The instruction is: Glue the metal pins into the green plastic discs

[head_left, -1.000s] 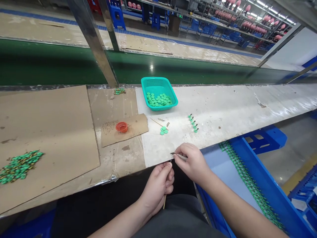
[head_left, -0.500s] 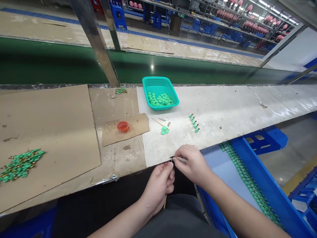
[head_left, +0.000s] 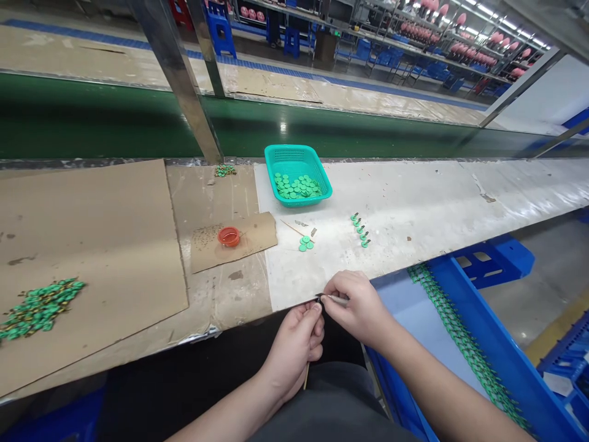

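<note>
Bright overhead light, glare on the green belt (head_left: 283,127)

The metal tool (head_left: 338,299) shines, the wooden stick (head_left: 306,376) looks matt, the teal plastic basket (head_left: 304,201) glossy, the cardboard sheet (head_left: 87,215) rough.

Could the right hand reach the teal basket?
Probably yes: the right hand is at the edge of the white bench top, and only that surface lies between it and the teal basket; green discs lie aside.

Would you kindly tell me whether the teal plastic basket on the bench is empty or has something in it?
The teal plastic basket is not empty: green round discs lie loosely across its floor.
</note>
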Available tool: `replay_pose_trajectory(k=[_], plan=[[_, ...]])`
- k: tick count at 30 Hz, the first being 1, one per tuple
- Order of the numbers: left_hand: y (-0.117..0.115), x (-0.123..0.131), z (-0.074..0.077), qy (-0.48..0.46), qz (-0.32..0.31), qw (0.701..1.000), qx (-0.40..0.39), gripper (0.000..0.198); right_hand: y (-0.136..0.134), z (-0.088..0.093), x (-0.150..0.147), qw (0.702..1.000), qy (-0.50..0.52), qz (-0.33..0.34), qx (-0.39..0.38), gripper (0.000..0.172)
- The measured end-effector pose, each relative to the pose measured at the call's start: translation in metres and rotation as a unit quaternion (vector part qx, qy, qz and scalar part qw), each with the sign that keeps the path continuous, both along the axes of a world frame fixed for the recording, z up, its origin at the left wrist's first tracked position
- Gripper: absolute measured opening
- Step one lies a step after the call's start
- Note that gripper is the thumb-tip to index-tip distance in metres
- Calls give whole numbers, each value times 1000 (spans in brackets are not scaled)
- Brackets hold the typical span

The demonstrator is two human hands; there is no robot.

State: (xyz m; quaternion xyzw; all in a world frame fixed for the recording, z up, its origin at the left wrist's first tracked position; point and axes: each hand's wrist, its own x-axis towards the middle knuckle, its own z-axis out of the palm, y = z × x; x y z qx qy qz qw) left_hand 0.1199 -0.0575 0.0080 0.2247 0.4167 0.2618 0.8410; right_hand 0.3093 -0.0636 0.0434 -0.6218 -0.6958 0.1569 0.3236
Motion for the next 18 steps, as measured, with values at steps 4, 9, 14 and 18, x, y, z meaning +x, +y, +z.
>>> replay_pose_trajectory(k=[4, 9, 14, 18], plan=[[0, 0, 0, 1, 1, 1000, -4, 28, 0, 0, 0, 1000, 5, -9, 6, 20], [2, -2, -1, -4, -5, 1000, -8, 34, 0, 1, 1, 1000, 10, 1, 0, 20], [1, -2, -2, -10, -10, 1000, -11, 36, 1, 1, 1, 1000, 21, -5, -8, 19], [1, -3, -3, -14, -11, 1000, -13, 39, 1, -1, -1, 999, 31, -16, -21, 18]])
